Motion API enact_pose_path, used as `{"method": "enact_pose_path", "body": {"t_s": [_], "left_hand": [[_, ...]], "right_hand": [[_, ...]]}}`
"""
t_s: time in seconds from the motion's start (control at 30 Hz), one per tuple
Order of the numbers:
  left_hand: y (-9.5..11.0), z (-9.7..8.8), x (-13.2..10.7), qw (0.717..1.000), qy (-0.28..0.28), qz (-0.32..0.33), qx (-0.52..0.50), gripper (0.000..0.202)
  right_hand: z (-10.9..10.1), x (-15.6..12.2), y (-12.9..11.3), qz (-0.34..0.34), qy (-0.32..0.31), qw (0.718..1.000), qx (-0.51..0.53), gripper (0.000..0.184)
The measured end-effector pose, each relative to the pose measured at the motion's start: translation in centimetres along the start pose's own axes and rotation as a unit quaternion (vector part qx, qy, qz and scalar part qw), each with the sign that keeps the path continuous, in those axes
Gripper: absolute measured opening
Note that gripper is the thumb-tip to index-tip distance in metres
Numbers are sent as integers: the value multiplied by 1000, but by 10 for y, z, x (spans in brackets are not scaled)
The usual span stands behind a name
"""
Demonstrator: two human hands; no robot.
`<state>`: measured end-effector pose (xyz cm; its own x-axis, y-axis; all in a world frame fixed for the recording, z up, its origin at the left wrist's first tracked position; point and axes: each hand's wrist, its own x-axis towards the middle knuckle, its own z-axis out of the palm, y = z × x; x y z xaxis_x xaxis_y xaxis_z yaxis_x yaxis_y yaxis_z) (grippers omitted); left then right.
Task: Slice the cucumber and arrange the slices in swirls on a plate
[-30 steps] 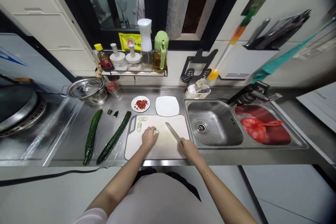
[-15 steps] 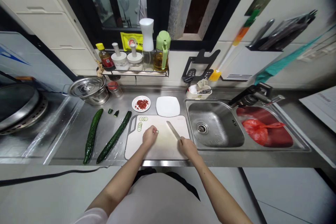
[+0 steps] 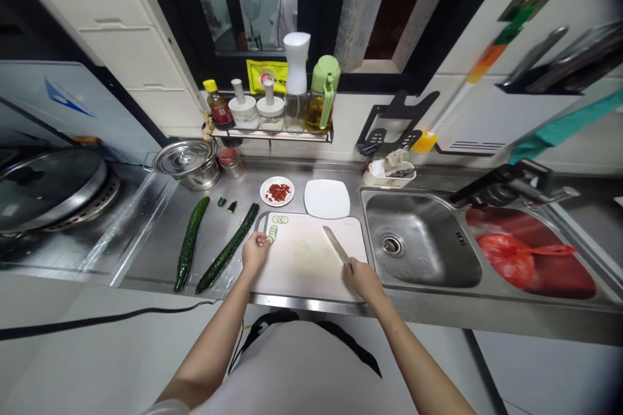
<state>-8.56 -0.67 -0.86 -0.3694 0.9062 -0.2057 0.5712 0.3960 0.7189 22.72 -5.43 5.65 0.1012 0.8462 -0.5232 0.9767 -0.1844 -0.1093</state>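
Note:
My left hand (image 3: pixel 255 251) is at the left side of the white cutting board (image 3: pixel 302 275), its thumb and fingers pinched on a cucumber slice (image 3: pixel 269 240). Just beyond it, several pale cucumber slices (image 3: pixel 280 220) lie in short overlapping rows near the board's grey handle. My right hand (image 3: pixel 364 279) is closed round the handle of a knife (image 3: pixel 335 243), whose blade points away and to the left over the board's right part. Two whole-looking dark green cucumbers (image 3: pixel 192 243) (image 3: pixel 228 249) rest on the steel counter left of the board.
Behind the board stand a white plate (image 3: pixel 327 198) and a small dish (image 3: pixel 277 202) of chopped red pieces. Two cucumber ends (image 3: pixel 232 206) lie left of them. A double sink (image 3: pixel 418 233) is at the right, with a red bag (image 3: pixel 506 259). A lidded pot (image 3: pixel 189 165) stands back left.
My left hand has moved left across the board with the cucumber slice, to the end of the row of slices. My right hand still holds the knife at the right. The view has shifted.

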Motion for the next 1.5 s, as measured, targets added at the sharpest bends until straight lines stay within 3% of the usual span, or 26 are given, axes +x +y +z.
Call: {"method": "enact_pose_path", "body": {"t_s": [0.43,0.8,1.0,1.23,1.5], "left_hand": [[15,-3,-2,996,-34,0,87,8],[16,-2,-3,994,-3,26,103,18],[38,7,16,987,-24,91,129,24],[71,21,44,954,-76,157,242,34],[80,26,51,936,-94,183,285,23]], "right_hand": [[-3,-1,-3,6,-7,1000,-4,35],[-2,1,-1,7,-11,1000,-1,35],[0,0,-1,17,0,1000,6,33],[2,-3,1,21,24,999,-1,31],[-1,-6,0,27,26,999,-6,32]]}}
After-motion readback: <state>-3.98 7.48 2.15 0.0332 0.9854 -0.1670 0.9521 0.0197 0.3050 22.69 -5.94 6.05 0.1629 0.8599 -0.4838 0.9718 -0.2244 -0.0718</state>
